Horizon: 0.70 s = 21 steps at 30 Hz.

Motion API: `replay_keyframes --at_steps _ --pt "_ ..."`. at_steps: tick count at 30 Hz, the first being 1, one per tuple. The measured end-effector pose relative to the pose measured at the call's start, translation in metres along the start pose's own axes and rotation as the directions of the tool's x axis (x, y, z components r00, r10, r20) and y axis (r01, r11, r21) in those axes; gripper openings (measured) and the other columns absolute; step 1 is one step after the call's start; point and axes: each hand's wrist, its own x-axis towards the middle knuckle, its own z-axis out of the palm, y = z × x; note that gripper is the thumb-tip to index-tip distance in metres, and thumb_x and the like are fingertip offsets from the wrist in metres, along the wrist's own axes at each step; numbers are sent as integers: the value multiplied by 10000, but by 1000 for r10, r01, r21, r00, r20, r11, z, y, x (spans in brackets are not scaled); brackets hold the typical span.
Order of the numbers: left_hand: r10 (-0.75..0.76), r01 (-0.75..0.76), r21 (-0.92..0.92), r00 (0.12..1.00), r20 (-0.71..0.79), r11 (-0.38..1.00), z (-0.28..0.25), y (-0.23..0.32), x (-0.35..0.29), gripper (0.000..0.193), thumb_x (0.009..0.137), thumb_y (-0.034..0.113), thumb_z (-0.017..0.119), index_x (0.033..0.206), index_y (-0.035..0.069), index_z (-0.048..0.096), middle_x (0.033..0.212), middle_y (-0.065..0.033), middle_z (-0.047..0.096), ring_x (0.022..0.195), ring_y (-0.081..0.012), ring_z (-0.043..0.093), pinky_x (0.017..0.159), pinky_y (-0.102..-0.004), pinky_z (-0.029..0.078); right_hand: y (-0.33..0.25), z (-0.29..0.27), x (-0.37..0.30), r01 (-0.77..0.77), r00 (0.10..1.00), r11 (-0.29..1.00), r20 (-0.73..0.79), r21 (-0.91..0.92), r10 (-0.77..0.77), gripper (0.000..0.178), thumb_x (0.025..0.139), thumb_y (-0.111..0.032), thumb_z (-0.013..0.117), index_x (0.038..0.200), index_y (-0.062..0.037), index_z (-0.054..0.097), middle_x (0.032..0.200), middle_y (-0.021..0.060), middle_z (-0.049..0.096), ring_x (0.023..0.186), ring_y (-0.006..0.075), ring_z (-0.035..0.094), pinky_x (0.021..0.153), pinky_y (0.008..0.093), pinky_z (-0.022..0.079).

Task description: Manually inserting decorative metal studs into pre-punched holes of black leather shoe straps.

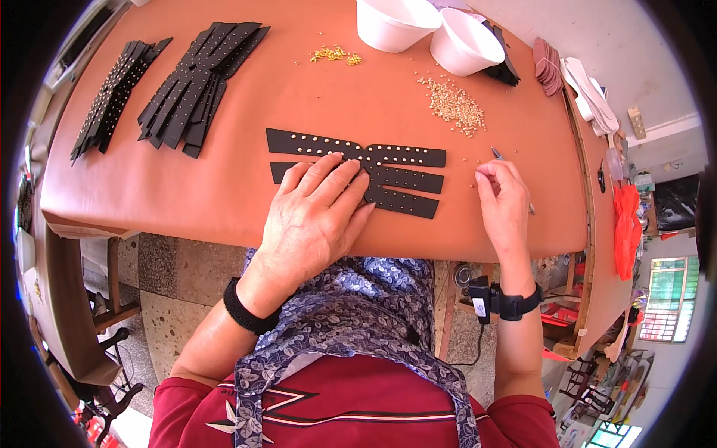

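Observation:
A black strappy piece (407, 179) with rows of small metal studs lies flat on the brown-covered table (224, 201), its strips joined at a narrow middle. My left hand (312, 207) rests on its left half, fingers stretched out and palm down, covering part of the lower strips. To the right of the piece, my right hand (503, 198) has thumb and forefinger pinched together just above the table. What they hold, if anything, is too small to make out. A slim pen-like tool (496, 152) lies partly hidden behind that hand.
Loose pale-gold studs (457, 104) lie heaped at the back right, near two white bowls (467, 45). A smaller heap of yellow-gold pieces (336, 54) sits farther left. Stacks of studded black strips (198, 86) are at the far left. Reddish-brown pieces (547, 67) lie at the right edge.

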Motion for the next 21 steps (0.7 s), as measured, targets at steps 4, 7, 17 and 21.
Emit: replay_keyframes --at_steps 4,7,17,21 --pt "-3 3 -5 1000 -1 1000 0 0 -1 330 822 181 774 1118 45 721 1219 -103 682 1206 -293 618 1005 -449 470 -15 1 16 -45 995 996 80 -73 51 65 921 -47 647 960 0 668 893 149 650 809 297 680 718 385 532" --pt "-4 4 -9 1000 -1 1000 -1 0 0 328 823 181 773 1118 47 720 1216 -99 682 1202 -290 618 1002 -447 469 -9 4 22 122 991 973 76 -194 -109 60 924 -59 641 950 -12 667 901 154 658 819 342 669 710 421 523" --pt "1 -1 -11 1000 -16 1000 -1 1 0 336 824 189 774 1120 41 718 1211 -102 681 1194 -285 618 991 -440 467 -5 6 28 55 986 991 161 -119 -35 60 884 -38 661 906 5 625 864 146 658 781 322 668 710 411 531" --pt "-1 0 -18 1000 -16 1000 1 1 0 332 828 191 773 1119 41 721 1212 -101 681 1190 -284 620 994 -438 465 -15 2 14 -31 997 999 66 -5 32 58 863 3 661 893 13 612 831 120 650 742 252 675 686 362 537"
